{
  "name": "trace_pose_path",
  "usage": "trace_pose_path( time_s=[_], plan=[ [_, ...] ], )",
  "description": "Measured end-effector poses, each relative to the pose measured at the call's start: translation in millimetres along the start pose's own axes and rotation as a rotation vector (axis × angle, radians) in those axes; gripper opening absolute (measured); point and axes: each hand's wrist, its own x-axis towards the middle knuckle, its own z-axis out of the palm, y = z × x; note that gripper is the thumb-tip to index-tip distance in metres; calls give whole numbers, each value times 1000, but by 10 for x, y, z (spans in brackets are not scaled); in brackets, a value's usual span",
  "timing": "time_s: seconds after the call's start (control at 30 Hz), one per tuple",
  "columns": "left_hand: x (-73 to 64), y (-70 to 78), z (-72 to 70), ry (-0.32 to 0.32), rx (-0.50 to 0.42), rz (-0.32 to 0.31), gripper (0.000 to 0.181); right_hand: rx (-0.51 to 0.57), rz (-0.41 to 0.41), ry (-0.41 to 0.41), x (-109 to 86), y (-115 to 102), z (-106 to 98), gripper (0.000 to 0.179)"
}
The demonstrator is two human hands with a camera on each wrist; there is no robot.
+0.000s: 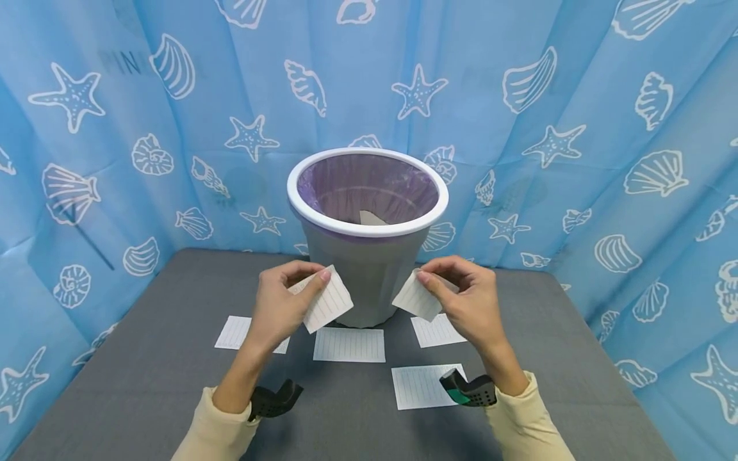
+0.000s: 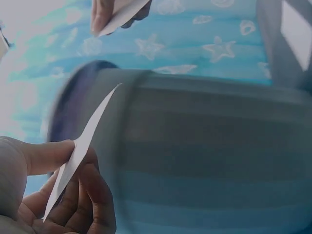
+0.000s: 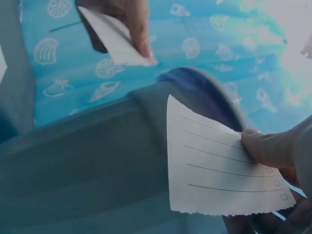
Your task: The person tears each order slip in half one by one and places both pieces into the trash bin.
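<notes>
My left hand [image 1: 275, 304] pinches a white lined piece of paper [image 1: 330, 302] between thumb and fingers, in front of the bin's left side. On the other side, my right hand [image 1: 469, 301] pinches a similar lined paper piece [image 1: 418, 297]. A ragged, torn-looking edge and small printed boxes show on the right hand's paper [image 3: 214, 170] in the right wrist view. The two pieces are apart, both below the rim of a grey waste bin [image 1: 369, 228] with a white rim and purple liner. Inside the bin lies a pale piece of paper [image 1: 371, 218].
Several lined paper cards lie on the grey table [image 1: 144, 358]: one card [image 1: 349, 346] before the bin, another [image 1: 423, 388] near my right wrist, others [image 1: 233, 331] to the sides. A blue shell-patterned curtain [image 1: 202, 115] hangs behind the bin.
</notes>
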Motion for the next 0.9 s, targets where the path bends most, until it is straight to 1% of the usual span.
trace_pose_path(
  time_s=[0.13,0.23,0.33,0.43,0.47,0.6,0.7,0.9],
  plan=[
    [169,295,-126,-12,-6,102,16,5,-20,-21,242,-199,-115,10],
    [323,516,-189,-19,-16,162,13,20,-3,-31,465,-342,-195,10],
    [493,730,-210,-33,-10,205,13,39,20,-46,706,-442,-251,7],
    [688,909,-203,-49,10,224,15,55,41,-71,950,-499,-278,6],
    [756,959,-197,-55,23,224,16,51,48,-78,1029,-512,-280,6],
    [1036,1132,-161,-64,70,179,19,-7,74,-112,1324,-551,-267,3],
    [1241,1233,-127,-77,127,141,20,-54,121,-137,1521,-568,-241,8],
    [1614,1367,-50,-108,298,102,23,-155,237,-179,1856,-583,-160,17]
  ],
)
